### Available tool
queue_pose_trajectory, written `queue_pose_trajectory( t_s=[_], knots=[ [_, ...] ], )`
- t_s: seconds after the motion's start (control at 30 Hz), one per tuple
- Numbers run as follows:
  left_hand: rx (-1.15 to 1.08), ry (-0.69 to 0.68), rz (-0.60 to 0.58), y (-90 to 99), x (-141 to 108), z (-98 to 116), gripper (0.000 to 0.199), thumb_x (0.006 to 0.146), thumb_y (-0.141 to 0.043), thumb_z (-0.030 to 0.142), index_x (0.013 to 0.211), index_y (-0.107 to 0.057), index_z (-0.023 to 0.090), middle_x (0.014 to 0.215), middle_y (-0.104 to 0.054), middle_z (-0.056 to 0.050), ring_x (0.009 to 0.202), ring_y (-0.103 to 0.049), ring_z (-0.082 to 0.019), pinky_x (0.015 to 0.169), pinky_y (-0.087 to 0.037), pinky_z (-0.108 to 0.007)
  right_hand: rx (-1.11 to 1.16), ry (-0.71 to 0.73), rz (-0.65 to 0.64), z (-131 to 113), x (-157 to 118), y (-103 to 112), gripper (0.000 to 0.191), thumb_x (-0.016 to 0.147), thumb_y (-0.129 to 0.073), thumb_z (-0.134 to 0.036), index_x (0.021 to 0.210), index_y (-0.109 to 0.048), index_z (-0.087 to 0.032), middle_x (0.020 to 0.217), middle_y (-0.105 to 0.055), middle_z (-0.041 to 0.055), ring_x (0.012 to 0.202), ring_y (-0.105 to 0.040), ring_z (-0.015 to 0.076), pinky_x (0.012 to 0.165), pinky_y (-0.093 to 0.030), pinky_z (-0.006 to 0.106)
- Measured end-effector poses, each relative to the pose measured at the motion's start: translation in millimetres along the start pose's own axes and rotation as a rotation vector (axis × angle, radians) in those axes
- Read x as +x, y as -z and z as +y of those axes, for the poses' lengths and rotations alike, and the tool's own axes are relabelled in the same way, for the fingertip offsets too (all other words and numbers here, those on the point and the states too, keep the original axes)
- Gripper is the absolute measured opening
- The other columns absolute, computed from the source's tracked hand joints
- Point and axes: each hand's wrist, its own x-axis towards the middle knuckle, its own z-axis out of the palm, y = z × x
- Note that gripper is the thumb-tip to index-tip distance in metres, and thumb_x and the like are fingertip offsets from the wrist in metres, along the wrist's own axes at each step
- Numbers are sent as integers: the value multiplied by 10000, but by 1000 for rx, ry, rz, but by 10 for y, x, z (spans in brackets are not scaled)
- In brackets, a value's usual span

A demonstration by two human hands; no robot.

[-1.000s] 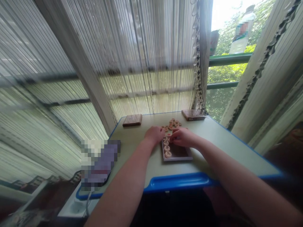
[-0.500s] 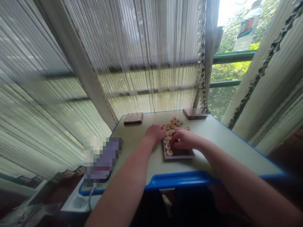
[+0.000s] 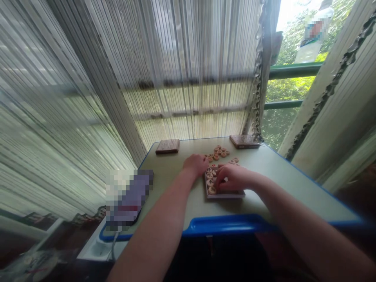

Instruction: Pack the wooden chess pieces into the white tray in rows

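A shallow box (image 3: 226,196) lies near the middle of the table. Round wooden Chinese chess pieces (image 3: 210,183) line its left side, and a red-marked piece (image 3: 215,165) shows near its far edge. My right hand (image 3: 238,176) reaches over the box, fingers bent down and pressed together beside the left column; whatever they hold is hidden. By the far left corner of the box, my left hand (image 3: 196,163) rests with curled fingers, close to loose pieces. Its fingertips are too small and covered to show a held piece. Beyond the hands lies a loose cluster of pieces (image 3: 220,152).
A brown case (image 3: 167,146) sits at the far left of the table (image 3: 293,192), another case (image 3: 245,141) at the far right. A blurred-out phone-like object (image 3: 129,199) with a cable (image 3: 114,244) lies on the left. String curtains (image 3: 188,58) hang behind; a bottle (image 3: 314,35) stands on the railing.
My right hand has moved slightly nearer along the left column inside the box. My left hand stays by the far left corner. The whole view has shifted a little.
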Motion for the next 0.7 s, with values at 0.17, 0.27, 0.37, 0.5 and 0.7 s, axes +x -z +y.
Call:
queue_pose_trajectory(
  t_s=[0.17, 0.27, 0.37, 0.5, 0.7],
  knots=[
    [-5, 2, -4, 16, -4, 8, 448, 853, -298, 389, 920, -689, 181, 925, -675, -107, 839, -613, -203, 711, -441, -277, -3, -14, 28, -16, 1, -19, 203, 668, -530, -154, 683, -725, -209, 658, -662, -1, 715, -549, 141, 657, -407, 216],
    [-25, 11, -1, 21, -2, 8, 441, 852, -305, 384, 893, -693, 178, 914, -676, -109, 833, -613, -200, 707, -436, -274, -40, -93, 117, 78, 0, 13, 187, 674, -530, -165, 692, -715, -188, 641, -643, 6, 650, -536, 130, 605, -397, 215],
    [-47, 21, 8, 17, 3, -1, 437, 853, -311, 384, 886, -692, 173, 910, -674, -111, 825, -611, -196, 703, -430, -269, -158, -278, 328, 313, -5, 56, 219, 716, -491, -190, 756, -706, -178, 702, -647, 27, 674, -546, 141, 644, -400, 238],
    [-52, 10, 37, -7, 14, -35, 453, 861, -287, 387, 897, -688, 179, 898, -675, -106, 821, -607, -192, 698, -424, -270, -389, -621, 514, 706, -54, 67, 300, 709, -520, -256, 947, -683, -175, 953, -635, 109, 868, -548, 225, 768, -405, 314],
    [-52, 10, 50, -53, 32, -80, 465, 862, -273, 379, 870, -686, 166, 880, -675, -110, 785, -604, -181, 684, -414, -265, -215, -838, 433, 919, -107, 44, 269, 707, -504, -225, 883, -702, -180, 864, -676, 94, 736, -606, 188, 617, -427, 250]
  ],
)
